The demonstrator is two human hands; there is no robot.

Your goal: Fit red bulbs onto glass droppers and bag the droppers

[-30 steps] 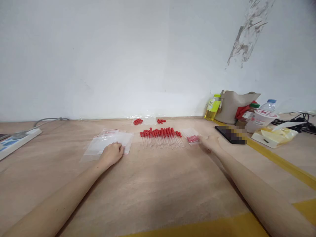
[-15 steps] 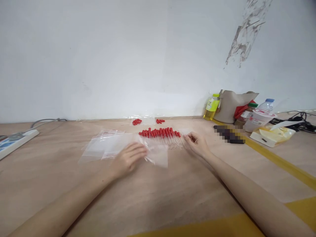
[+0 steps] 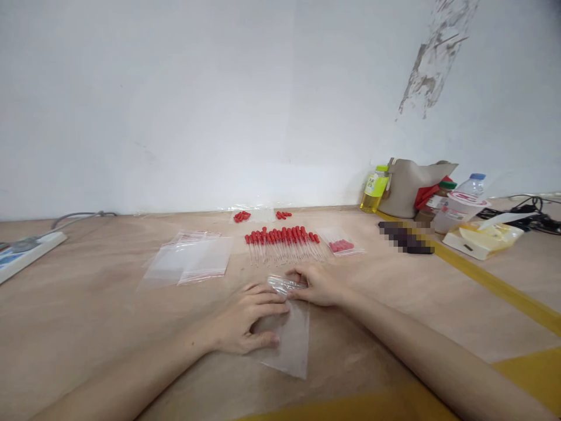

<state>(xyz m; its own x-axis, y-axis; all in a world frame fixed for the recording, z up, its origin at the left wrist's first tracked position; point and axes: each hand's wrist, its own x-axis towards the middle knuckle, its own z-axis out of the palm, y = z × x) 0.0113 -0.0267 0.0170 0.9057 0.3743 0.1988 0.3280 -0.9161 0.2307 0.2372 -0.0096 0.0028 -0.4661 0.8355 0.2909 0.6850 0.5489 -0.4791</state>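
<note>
A clear zip bag [image 3: 291, 345] lies flat on the table in front of me. My left hand [image 3: 254, 316] rests across its left side with fingers stretched and thumb apart. At the bag's upper right corner, my right hand [image 3: 313, 285] pinches the zip edge between thumb and fingers. Just beyond both hands is a row of droppers [image 3: 284, 237], with red bulbs at the far end and thin clear stems toward me. To the right of the row lies a clear bag holding red bulbs [image 3: 341, 245].
Overlapping clear zip bags [image 3: 204, 257] lie to the left. Loose red bulbs [image 3: 242, 216] sit near the wall. A power strip [image 3: 33, 254] is at far left. On the right stand a yellow-capped bottle [image 3: 374, 190], a beige bag [image 3: 403, 187], a plastic cup [image 3: 456, 213] and a tissue pack [image 3: 482, 238].
My left hand has brought the clear bag nearer me. My right hand has moved left from beside the droppers onto its top edge, uncovering the bag of red bulbs.
</note>
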